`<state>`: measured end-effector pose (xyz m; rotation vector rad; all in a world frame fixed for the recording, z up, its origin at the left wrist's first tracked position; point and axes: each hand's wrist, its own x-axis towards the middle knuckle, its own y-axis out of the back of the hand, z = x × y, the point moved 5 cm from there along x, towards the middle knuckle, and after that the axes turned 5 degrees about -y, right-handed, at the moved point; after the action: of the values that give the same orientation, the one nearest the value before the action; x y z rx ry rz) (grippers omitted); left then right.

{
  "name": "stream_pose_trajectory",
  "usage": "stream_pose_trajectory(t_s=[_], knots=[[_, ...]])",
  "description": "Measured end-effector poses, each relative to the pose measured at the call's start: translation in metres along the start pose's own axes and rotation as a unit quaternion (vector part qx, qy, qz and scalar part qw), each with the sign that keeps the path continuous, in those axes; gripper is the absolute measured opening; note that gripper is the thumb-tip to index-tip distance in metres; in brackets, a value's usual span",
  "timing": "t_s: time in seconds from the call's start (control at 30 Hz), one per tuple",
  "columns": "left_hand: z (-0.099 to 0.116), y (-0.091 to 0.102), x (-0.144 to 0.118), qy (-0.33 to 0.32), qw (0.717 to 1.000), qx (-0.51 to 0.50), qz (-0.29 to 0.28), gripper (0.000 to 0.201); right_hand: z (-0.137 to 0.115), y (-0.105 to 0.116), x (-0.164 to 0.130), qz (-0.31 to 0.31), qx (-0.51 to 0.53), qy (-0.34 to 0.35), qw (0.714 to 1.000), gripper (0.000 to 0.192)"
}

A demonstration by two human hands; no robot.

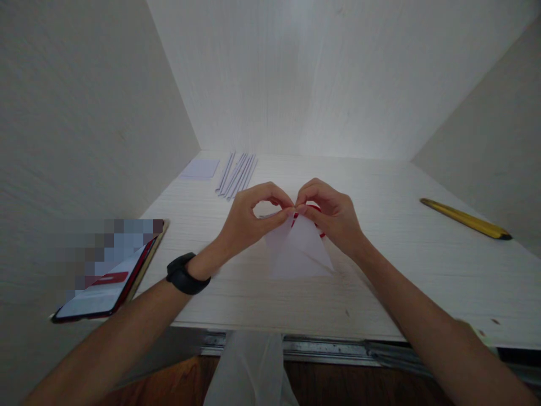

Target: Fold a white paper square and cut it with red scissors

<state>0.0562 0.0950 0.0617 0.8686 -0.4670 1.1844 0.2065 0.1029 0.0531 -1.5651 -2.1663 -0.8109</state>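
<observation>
A folded sheet of white paper [300, 254] hangs between my two hands over the middle of the desk, its lower part flaring into a triangle. My left hand [264, 211] pinches its top edge between thumb and fingertips. Close beside it, the thumb and fingers of my right hand [327, 211] grip the same edge, with the fingertips of both hands almost touching. Behind the paper and my right fingers shows part of a red curved object [322, 232], mostly hidden; I cannot make out what it is.
Several thin rolled paper strips [238, 175] lie at the back left, beside a flat stack of paper [200, 168]. A tablet [97, 299] in a case rests at the left edge. On the right lies a yellow, dark-tipped tool [465, 219]. Walls enclose the desk [380, 186] on three sides.
</observation>
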Motion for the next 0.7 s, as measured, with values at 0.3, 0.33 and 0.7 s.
stream_pose_trajectory(t_s=[0.3, 0.33, 0.7], knots=[[-0.0005, 0.0016, 0.0014, -0.003, 0.999, 0.033, -0.018, 0.004, -0.0025, 0.0002, -0.0008, 0.002, -0.041, 0.007, 0.999, 0.012], [-0.0002, 0.0013, 0.0017, -0.001, 0.999, 0.034, -0.021, 0.005, -0.0026, 0.0, -0.0009, 0.002, -0.046, 0.006, 0.999, 0.012], [-0.0035, 0.0001, 0.0009, 0.028, 1.0, 0.012, -0.004, 0.005, -0.0016, 0.0009, -0.0005, 0.008, -0.046, -0.008, 0.999, 0.008]])
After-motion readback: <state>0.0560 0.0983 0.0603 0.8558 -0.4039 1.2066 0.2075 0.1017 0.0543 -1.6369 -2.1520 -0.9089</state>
